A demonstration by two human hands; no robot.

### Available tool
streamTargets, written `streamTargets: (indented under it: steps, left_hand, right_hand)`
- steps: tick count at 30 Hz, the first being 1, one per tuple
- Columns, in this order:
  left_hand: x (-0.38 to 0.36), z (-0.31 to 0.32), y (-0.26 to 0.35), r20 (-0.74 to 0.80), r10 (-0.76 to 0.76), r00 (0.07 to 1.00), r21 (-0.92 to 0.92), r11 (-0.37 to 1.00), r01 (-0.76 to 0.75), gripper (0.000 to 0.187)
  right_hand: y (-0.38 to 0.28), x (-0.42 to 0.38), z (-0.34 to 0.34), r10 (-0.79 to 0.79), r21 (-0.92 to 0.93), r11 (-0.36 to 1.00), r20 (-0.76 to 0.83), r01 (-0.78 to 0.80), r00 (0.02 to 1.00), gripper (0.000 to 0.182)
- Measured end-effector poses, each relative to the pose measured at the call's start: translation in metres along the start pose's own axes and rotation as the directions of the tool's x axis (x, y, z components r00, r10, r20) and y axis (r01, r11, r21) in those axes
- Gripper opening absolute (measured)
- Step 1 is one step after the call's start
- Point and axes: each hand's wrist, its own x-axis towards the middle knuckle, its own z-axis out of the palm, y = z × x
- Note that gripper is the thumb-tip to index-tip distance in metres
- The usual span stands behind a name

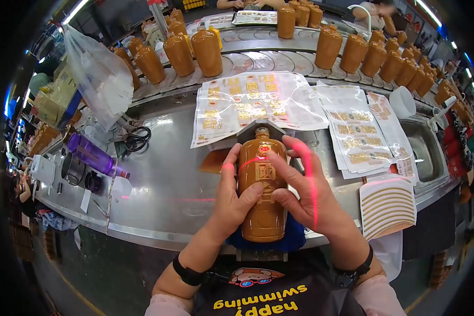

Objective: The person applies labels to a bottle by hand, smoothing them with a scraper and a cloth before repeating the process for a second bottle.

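Brown bottle (263,210) between left hand (236,197) and right hand (308,192) | contents: cannot tell

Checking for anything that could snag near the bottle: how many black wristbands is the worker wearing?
2: one wristband just behind the left hand, another wristband just behind the right hand. Both wrists show, so none seems hidden.

Pink sleeves, 2 black wristbands, black apron (310,287).

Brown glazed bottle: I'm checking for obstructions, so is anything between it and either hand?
Nothing visible: the left hand holds one side of the brown glazed bottle, and the right hand touches its front. Only red light crosses them.
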Motion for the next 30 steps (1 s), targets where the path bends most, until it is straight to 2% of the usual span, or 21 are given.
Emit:
streamTargets:
  steps: [1, 2, 14, 17, 20, 23, 30]
  left_hand:
    - [0.001, 0.001, 0.000, -0.001, 0.012, 1.000, 0.002, 1.000, -0.012, 0.085]
    - [0.001, 0.001, 0.000, -0.002, 0.024, 1.000, 0.003, 1.000, -0.024, 0.085]
    - [-0.001, -0.003, -0.008, -0.016, 0.051, 0.999, 0.055, 0.997, -0.050, 0.081]
    - [-0.001, -0.002, 0.000, -0.021, 0.001, 1.000, -0.179, 0.984, -0.005, 0.078]
    - [0.004, -0.001, 0.006, -0.027, -0.026, 0.999, -0.146, 0.989, 0.022, 0.075]
    - [0.012, -0.001, 0.003, -0.058, -0.013, 0.998, 0.018, 1.000, 0.014, 0.074]
    - [0.013, 0.001, 0.001, -0.064, -0.042, 0.997, -0.066, 0.997, 0.037, 0.070]
  right_hand:
    - [-0.001, 0.002, -0.001, -0.048, -0.070, 0.996, 0.036, 0.050, 0.998, 0.055]
    - [-0.002, 0.004, 0.001, -0.037, -0.072, 0.997, 0.025, 0.039, 0.999, 0.051]
    - [-0.003, 0.004, 0.006, -0.003, -0.116, 0.993, 0.012, 0.005, 1.000, 0.051]
    - [-0.005, 0.001, 0.003, -0.013, -0.094, 0.996, 0.007, 0.014, 1.000, 0.052]
    - [-0.005, -0.005, 0.001, -0.003, -0.077, 0.997, 0.020, 0.004, 1.000, 0.052]
    - [-0.003, -0.015, 0.002, 0.001, -0.049, 0.999, 0.029, 0.000, 1.000, 0.053]
    - [-0.004, -0.024, 0.007, 0.013, -0.037, 0.999, 0.038, -0.012, 0.999, 0.053]
